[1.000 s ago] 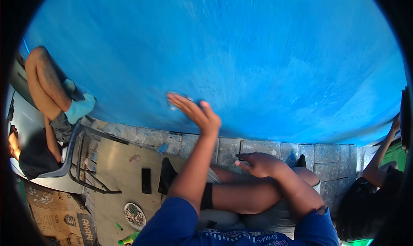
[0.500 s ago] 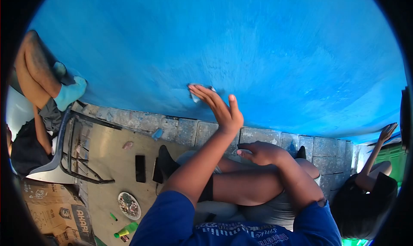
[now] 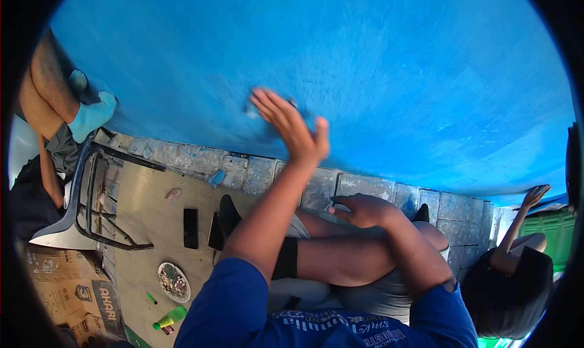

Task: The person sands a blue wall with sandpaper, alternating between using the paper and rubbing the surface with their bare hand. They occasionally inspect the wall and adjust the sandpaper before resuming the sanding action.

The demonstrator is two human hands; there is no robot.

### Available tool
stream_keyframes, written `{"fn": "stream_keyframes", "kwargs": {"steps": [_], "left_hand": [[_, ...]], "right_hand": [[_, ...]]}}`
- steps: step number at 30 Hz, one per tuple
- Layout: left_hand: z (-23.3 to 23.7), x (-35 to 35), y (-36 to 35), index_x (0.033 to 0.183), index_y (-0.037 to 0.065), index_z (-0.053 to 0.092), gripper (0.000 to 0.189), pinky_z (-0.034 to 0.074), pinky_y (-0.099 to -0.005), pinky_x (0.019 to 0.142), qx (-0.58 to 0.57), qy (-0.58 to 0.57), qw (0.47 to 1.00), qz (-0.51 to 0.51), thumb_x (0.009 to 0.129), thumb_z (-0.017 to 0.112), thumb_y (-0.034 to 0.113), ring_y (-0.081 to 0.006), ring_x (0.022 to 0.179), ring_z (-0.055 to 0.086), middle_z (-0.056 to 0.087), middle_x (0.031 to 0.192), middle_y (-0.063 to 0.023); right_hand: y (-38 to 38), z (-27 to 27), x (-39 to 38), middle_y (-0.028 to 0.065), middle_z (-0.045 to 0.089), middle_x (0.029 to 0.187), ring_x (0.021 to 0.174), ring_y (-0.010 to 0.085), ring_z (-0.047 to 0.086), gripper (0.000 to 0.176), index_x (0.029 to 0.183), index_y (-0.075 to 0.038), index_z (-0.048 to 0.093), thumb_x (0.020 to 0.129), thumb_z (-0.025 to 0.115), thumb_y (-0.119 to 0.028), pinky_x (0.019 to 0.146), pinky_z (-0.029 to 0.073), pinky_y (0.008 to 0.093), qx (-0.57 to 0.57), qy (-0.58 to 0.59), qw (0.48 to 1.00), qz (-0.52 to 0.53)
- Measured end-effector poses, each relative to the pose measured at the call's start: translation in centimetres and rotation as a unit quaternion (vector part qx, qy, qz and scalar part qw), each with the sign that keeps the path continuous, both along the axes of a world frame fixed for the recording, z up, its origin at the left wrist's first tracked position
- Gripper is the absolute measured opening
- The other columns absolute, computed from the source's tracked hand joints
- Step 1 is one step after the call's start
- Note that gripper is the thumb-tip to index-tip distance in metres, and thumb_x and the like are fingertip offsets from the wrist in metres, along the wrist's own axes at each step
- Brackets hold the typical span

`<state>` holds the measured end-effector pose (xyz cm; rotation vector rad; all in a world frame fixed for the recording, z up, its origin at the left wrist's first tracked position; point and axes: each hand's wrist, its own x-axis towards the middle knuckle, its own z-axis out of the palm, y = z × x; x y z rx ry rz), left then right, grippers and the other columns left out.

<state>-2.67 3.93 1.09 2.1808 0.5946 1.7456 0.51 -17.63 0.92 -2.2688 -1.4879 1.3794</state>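
Note:
My left hand [image 3: 291, 128] lies flat against the blue wall [image 3: 395, 56], fingers stretched together and thumb apart. Beneath its fingers, pressed to the wall, is a small grey-white piece of sandpaper [image 3: 250, 111], mostly hidden by the hand. Light scuff marks streak the paint around it. Over my bent leg [image 3: 340, 260], my right hand [image 3: 365, 210] is held low with curled fingers. A small pale edge shows at its fingertips, but I cannot tell what it is.
Paving blocks [image 3: 261, 175] line the wall's foot. On the mat [image 3: 143, 214] lie a phone [image 3: 191, 229], a plate of small bits [image 3: 161, 281] and a green bottle [image 3: 170, 318]. A chair [image 3: 79, 226], cardboard [image 3: 67, 293] and a seated person's legs [image 3: 55, 86] are left; another person's hand [image 3: 535, 196] is right.
My left hand has slid up and to the left along the wall, with the sandpaper under it. My right hand stays over my leg. The view has shifted slightly.

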Motion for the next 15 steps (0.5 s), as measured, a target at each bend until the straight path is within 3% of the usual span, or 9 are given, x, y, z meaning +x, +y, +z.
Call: {"fn": "stream_keyframes", "kwargs": {"steps": [2,4,6,8,11,14,15], "left_hand": [[2.7,-1.5,3.3,0.156,-0.009,-0.007,0.097,-0.003,-0.0622,0.120,0.013,-0.006,1.000,0.014,0.101,0.025,0.065,-0.0462,0.152,-0.009,-0.005,0.164,-0.0298],[4.0,-2.7,4.9,0.156,-0.009,-0.007,0.098,-0.003,-0.0608,0.121,-0.082,-0.103,0.991,-0.003,0.100,0.025,0.066,-0.0442,0.152,-0.009,-0.004,0.164,-0.0298],[0.2,-1.4,3.2,0.156,-0.009,-0.004,0.092,-0.001,-0.0566,0.122,-0.068,-0.093,0.993,0.026,0.103,0.024,0.061,-0.0426,0.153,-0.007,-0.004,0.164,-0.0296],[-2.9,-0.1,-0.1,0.156,-0.009,-0.001,0.083,0.001,-0.0539,0.123,0.032,-0.041,0.998,0.022,0.106,0.022,0.053,-0.0439,0.153,-0.003,-0.002,0.164,-0.0301],[0.4,-0.6,-1.0,0.157,-0.008,0.000,0.080,0.001,-0.0531,0.124,0.043,-0.004,0.999,0.015,0.106,0.022,0.050,-0.0439,0.153,-0.004,-0.005,0.164,-0.0294],[3.2,-2.0,6.3,0.157,-0.007,-0.002,0.087,-0.001,-0.0556,0.123,0.091,-0.006,0.996,0.021,0.104,0.025,0.057,-0.0435,0.152,-0.009,-0.011,0.164,-0.0285],[3.2,-1.9,5.8,0.157,-0.007,-0.002,0.087,-0.001,-0.0556,0.123,0.093,-0.008,0.996,0.016,0.104,0.025,0.057,-0.0435,0.152,-0.009,-0.011,0.164,-0.0285]], "right_hand": [[-0.3,1.0,-0.2,0.0272,0.065,0.124,0.119,0.0443,0.059,0.073,0.145,-0.007,0.048,0.101,0.037,-0.064,0.101,0.046,0.0508,-0.029,0.011,1.000,0.003],[-1.3,0.5,0.1,0.0272,0.065,0.123,0.118,0.0442,0.060,0.073,0.145,-0.007,0.048,0.101,0.038,-0.064,0.101,0.046,0.0507,-0.010,0.002,1.000,-0.012],[-1.5,0.2,0.8,0.0273,0.065,0.123,0.118,0.0441,0.060,0.072,0.144,-0.007,0.049,0.101,0.038,-0.064,0.101,0.047,0.0506,0.015,-0.016,1.000,-0.019],[-1.7,-0.2,0.8,0.0270,0.066,0.121,0.116,0.0440,0.061,0.071,0.143,-0.007,0.050,0.100,0.040,-0.063,0.100,0.047,0.0504,0.044,-0.055,0.996,-0.045],[-0.8,0.7,0.4,0.0272,0.065,0.122,0.116,0.0440,0.061,0.071,0.143,-0.006,0.049,0.101,0.040,-0.062,0.100,0.047,0.0505,0.029,-0.034,0.999,-0.030],[-0.4,0.0,0.5,0.0277,0.063,0.125,0.118,0.0442,0.060,0.072,0.144,-0.005,0.048,0.101,0.041,-0.061,0.100,0.047,0.0505,-0.008,0.025,1.000,-0.011],[-0.6,-0.2,0.5,0.0277,0.063,0.125,0.118,0.0442,0.060,0.072,0.144,-0.005,0.048,0.101,0.041,-0.061,0.100,0.047,0.0505,-0.006,0.024,1.000,-0.016]]}}
